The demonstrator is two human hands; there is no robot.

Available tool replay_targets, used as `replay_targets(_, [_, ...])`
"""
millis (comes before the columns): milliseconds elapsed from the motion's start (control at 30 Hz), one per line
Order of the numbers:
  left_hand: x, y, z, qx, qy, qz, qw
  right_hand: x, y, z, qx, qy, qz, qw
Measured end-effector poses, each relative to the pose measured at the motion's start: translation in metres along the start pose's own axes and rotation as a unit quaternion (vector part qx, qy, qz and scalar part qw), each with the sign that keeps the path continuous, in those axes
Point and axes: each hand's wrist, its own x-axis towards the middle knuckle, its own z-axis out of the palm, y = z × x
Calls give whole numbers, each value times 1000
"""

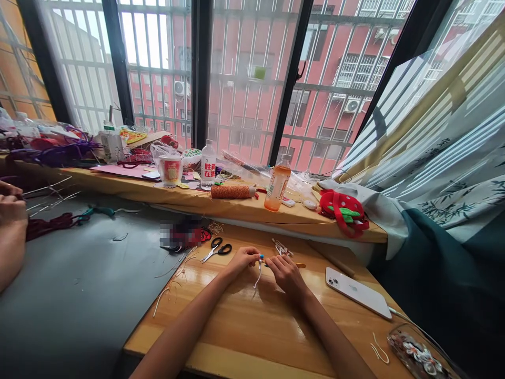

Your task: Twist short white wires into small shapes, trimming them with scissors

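My left hand [243,259] is closed in a pinch on a thin white cord [259,275], whose loose end hangs down over the wooden table. A small bright blue piece [261,256] shows at the fingertips; its kind is too small to tell. Close beside it, my right hand [284,269] has its fingers curled around a thin orange stick-like tool [300,265], which sticks out to the right of the knuckles. The tool's tip is partly hidden by the fingers. Black-handled scissors [218,249] lie with blades apart left of my left hand. Several short pale pieces [281,247] lie behind my right hand.
A white phone [358,292] with a cable lies right, near a clear bag of white flower-like pieces [418,353]. Along the ledge stand an orange drink bottle [277,184], a clear bottle [208,166] and a thread spool [232,192]. Another person's hand [11,223] is at far left.
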Motion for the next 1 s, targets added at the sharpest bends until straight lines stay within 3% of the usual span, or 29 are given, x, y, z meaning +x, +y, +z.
replay_targets(567, [-7,12,3,68,9,39,997,0,-2,3,108,-24,69,992])
replay_targets(1000, [-6,6,3,147,29,100,984,6,-2,-2,224,-102,198,949])
